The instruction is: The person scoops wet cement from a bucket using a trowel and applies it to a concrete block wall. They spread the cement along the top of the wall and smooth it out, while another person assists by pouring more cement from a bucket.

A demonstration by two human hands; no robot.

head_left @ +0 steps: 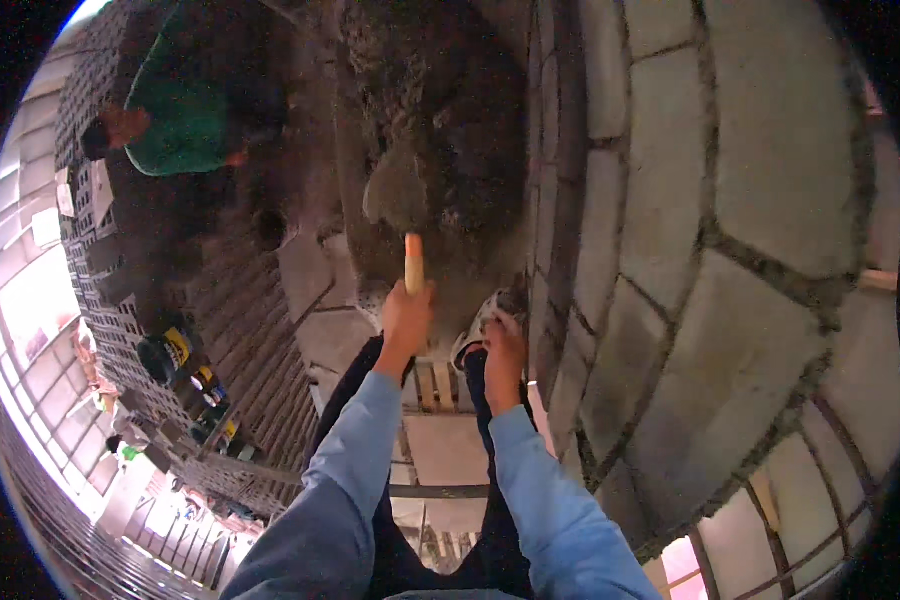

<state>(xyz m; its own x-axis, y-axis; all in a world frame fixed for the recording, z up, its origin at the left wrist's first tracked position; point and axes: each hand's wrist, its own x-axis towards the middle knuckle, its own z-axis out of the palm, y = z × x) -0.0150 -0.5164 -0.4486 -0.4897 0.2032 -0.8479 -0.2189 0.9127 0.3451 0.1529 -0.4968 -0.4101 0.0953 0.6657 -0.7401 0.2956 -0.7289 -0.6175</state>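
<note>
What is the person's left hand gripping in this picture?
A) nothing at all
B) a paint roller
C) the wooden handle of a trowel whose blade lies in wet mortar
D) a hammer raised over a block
C: the left hand is closed around the pale wooden handle of a trowel, and its blade lies in the heap of wet mortar beside the block wall.

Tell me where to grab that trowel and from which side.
Grip the trowel by its pale wooden handle, coming from the near end, as the left hand does. The handle points back toward the person, while the blade lies out on the wet mortar.
</note>
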